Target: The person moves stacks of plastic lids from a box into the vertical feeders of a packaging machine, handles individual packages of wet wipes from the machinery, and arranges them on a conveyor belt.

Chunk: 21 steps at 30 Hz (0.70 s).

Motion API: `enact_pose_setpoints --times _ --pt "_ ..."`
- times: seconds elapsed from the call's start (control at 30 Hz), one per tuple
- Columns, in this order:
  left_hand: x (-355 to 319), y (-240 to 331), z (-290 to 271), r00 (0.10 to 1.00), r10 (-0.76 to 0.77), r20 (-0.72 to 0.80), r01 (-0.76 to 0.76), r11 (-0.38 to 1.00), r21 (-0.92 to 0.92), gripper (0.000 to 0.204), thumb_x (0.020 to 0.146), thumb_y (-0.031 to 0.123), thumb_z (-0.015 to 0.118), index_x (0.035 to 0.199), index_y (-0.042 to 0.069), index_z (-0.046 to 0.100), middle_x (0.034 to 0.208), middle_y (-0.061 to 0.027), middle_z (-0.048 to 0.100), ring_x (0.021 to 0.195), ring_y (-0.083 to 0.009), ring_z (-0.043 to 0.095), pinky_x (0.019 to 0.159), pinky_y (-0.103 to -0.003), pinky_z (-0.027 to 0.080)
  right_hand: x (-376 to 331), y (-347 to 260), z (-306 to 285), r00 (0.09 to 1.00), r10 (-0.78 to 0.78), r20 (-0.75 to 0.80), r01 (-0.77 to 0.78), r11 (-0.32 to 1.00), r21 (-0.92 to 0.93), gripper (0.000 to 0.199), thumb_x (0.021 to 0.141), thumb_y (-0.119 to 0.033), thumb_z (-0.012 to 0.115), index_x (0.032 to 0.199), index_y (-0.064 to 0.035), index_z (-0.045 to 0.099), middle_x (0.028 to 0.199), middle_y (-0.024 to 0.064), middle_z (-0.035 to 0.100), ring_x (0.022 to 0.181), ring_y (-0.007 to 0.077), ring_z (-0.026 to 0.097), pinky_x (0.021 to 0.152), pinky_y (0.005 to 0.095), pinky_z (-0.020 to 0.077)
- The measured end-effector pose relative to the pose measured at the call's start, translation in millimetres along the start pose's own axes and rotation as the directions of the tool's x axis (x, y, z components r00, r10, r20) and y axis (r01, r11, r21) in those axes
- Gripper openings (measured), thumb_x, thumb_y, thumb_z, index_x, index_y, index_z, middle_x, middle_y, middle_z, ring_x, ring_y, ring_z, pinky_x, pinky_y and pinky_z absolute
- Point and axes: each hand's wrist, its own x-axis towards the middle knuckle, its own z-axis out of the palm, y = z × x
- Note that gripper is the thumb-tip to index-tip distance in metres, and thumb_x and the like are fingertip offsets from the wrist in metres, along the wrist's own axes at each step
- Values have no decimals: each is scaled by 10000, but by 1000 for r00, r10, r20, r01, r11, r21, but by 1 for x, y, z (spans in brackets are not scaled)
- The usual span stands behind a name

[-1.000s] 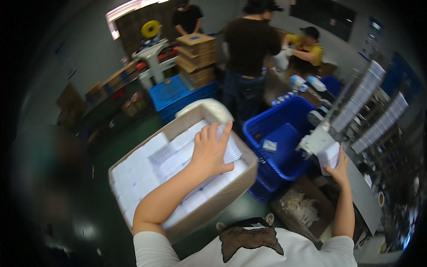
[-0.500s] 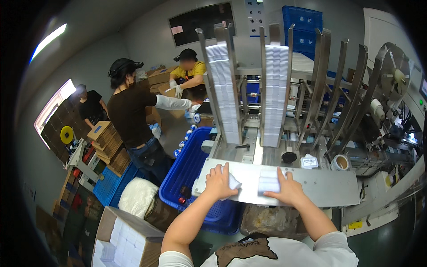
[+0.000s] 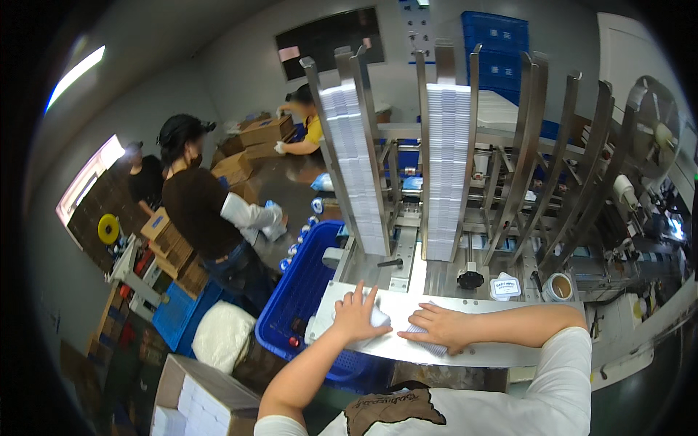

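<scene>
Both of our hands are pressing flat on the metal ledge (image 3: 502,356) at the front of the feeding machine: our left hand (image 3: 356,316) is spreading over a small white stack of flat packs (image 3: 378,317), and our right hand (image 3: 440,327) is lying palm down on a second white bundle (image 3: 429,347) just beside it. Fingers are open and splayed, not curled round anything, and the two hands are sitting close together with a narrow gap between them.

A second ago our left hand was resting on the white packs in the cardboard carton (image 3: 193,400) at our lower left, while the right was reaching toward the machine. Half a second ago we were already facing the machine with both palms on the ledge. So we are judging that a batch has just come out of the carton and is now lying on the ledge, where we are squaring it up under our palms.

Above the ledge, two tall white columns, the left column (image 3: 356,171) and the right column (image 3: 447,171), are standing between upright steel guides; the guides further right are looking bare. A blue crate (image 3: 305,298) is sitting below the ledge to our left. Beyond it, a person in a dark top (image 3: 200,211) is handling something pale, and another person in yellow (image 3: 311,131) is working at brown boxes (image 3: 265,134).
</scene>
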Motion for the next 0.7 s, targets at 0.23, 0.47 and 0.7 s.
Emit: enact_pose_setpoints --times 0.23,0.47,0.7 --pt "-16 -13 6 976 78 -202 -95 993 -71 979 671 605 693 1404 66 331 1475 -242 207 1304 -462 244 1010 -650 186 7 -13 18 900 430 -64 -403 880 253 1217 490 -312 821 1495 -181 149 1222 260 423 1133 386 429 946 462 323" --pt "-31 44 -5 805 500 -318 -591 721 -362 1088 565 265 853 1396 -42 221 1382 -293 316 1244 -474 349 1047 -515 280 -7 -49 20 663 714 -224 -448 618 646 1191 498 -267 798 1490 -115 155 1201 247 423 1128 398 420 936 440 320" --pt "-26 60 -14 820 546 -172 -568 738 -364 1112 572 285 845 1396 -84 195 1402 -302 293 1291 -463 312 1050 -539 277 -18 -81 11 540 817 -201 -508 507 696 1162 556 -270 803 1484 -68 135 1260 254 360 1159 413 392 989 468 302"
